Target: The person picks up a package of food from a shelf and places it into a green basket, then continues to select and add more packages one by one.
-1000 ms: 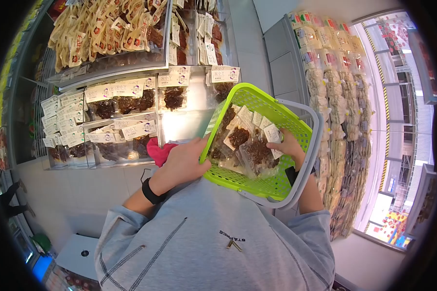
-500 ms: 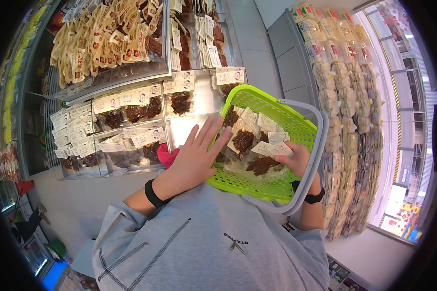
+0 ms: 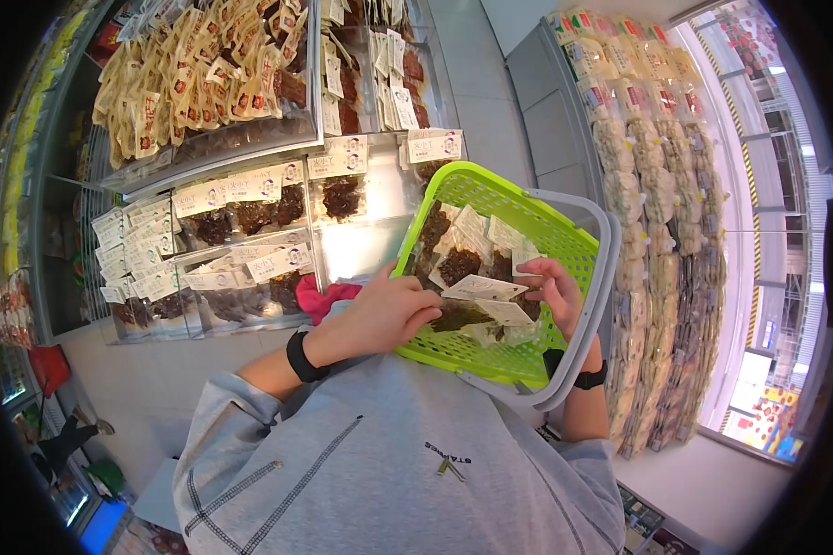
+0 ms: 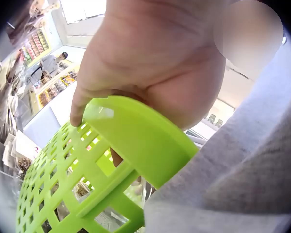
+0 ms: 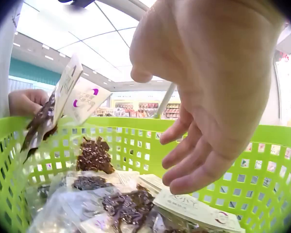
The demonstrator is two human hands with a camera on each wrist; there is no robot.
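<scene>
My left hand (image 3: 384, 310) lies over the near-left rim of a green plastic basket (image 3: 551, 227). Between its fingers it pinches a clear packet (image 5: 41, 121) of dark brown dried food with a white header card; a second card (image 5: 85, 99) stands beside that one. My right hand (image 3: 557, 294) hovers inside the basket with loosely bent, parted fingers and nothing in them. Below it, several similar packets (image 5: 128, 204) with printed cards lie heaped on the basket floor. In the left wrist view the rim hides most of the left fingers.
A grey handle (image 3: 606, 268) is folded along the basket's right side. To the left stand display bins with carded packets (image 3: 241, 199) and beige-wrapped packs (image 3: 204, 79). A pink cloth (image 3: 324, 296) is by the left wrist. Bagged goods (image 3: 652, 213) fill a rack at right.
The left hand gripped the rim, spread open over it, then curled onto a carded packet. The right hand lifted carded packets toward the left and has released them.
</scene>
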